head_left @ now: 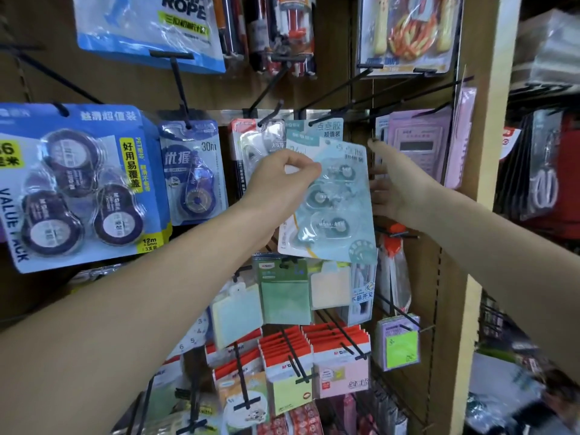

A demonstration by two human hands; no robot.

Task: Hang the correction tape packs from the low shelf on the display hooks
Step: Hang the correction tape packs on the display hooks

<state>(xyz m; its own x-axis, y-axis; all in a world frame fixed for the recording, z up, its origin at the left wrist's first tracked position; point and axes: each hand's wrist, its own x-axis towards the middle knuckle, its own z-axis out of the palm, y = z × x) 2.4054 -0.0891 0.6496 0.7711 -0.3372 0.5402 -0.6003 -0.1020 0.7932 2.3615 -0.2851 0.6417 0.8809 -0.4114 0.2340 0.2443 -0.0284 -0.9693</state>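
My left hand [282, 180] pinches the upper left edge of a pale teal blister pack [339, 208] holding three small tape rollers, held tilted in front of the display. Behind it a matching teal pack [326, 128] hangs on a black hook [332, 116]. My right hand [395, 186] reaches past the pack's right side with its fingers spread, the index finger pointing up toward the hooks near the lilac calculator pack [417, 146]; it holds nothing. A blue single correction tape pack [193, 174] and a big blue value pack [78, 186] hang to the left.
Long black hooks [398, 89] jut out above the hands. Sticky note packs [285, 293] and red-topped packs [288, 350] hang below. A wooden upright [483, 183] bounds the panel at the right, with scissors packs [546, 177] beyond it.
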